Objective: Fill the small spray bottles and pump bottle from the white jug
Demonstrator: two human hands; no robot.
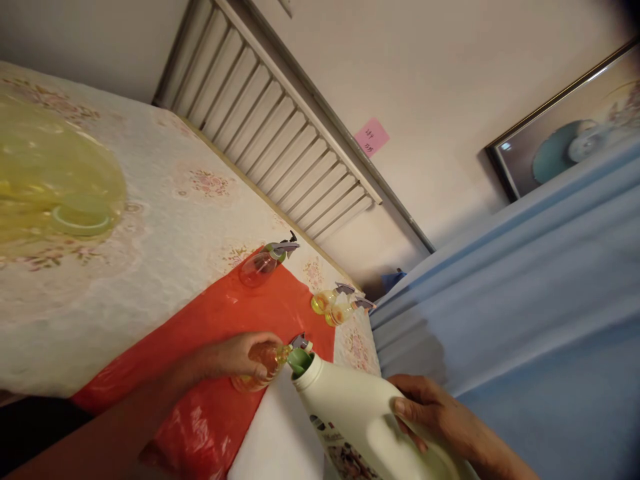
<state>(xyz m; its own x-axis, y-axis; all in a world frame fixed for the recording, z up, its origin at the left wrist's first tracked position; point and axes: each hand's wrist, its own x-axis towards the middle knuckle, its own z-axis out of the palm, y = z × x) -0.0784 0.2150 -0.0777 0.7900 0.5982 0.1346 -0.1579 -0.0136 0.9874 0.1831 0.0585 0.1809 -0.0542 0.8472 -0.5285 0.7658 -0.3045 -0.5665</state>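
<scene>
My left hand (240, 358) is wrapped round a small clear spray bottle (260, 370) holding orange-yellow liquid, standing on a red plastic sheet (220, 320). My right hand (433, 417) grips the body of a large white jug (360, 417) with a green spout (300, 361). The jug is tilted so its spout sits right beside the small bottle's top. A pink-tinted spray bottle (263, 265) lies on the far end of the red sheet. Two yellow spray bottles (335, 307) lie just beyond the sheet near the table's edge.
The table wears a pale floral cloth (165, 200). A yellow translucent bowl or lid (55, 180) sits at the left. A white radiator (280, 127) lines the wall behind, with a pink note (371, 137) beside it. Blue fabric (525, 300) fills the right side.
</scene>
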